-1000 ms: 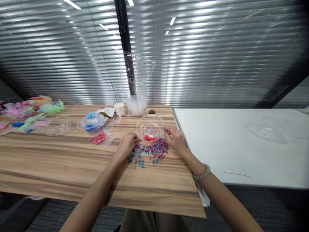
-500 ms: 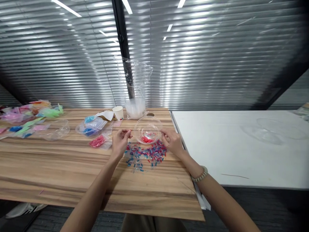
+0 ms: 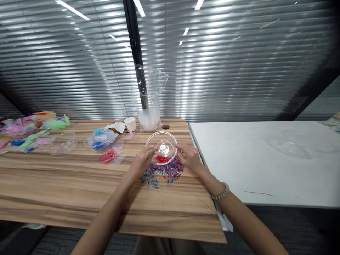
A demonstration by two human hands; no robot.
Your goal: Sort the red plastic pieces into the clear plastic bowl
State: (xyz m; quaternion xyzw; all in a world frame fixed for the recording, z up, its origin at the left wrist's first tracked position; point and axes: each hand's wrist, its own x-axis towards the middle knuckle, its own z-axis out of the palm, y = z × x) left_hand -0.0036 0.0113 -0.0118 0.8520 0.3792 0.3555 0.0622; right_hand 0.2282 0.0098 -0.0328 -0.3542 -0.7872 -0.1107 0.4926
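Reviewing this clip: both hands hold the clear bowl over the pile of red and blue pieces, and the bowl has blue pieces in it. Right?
Not quite. The head view shows the left hand and right hand on the clear bowl over the pile of red and blue pieces, but the pieces inside the bowl are red, not blue.

head-worn view, facing forward and down — wooden table (image 3: pixel 79 184) close below
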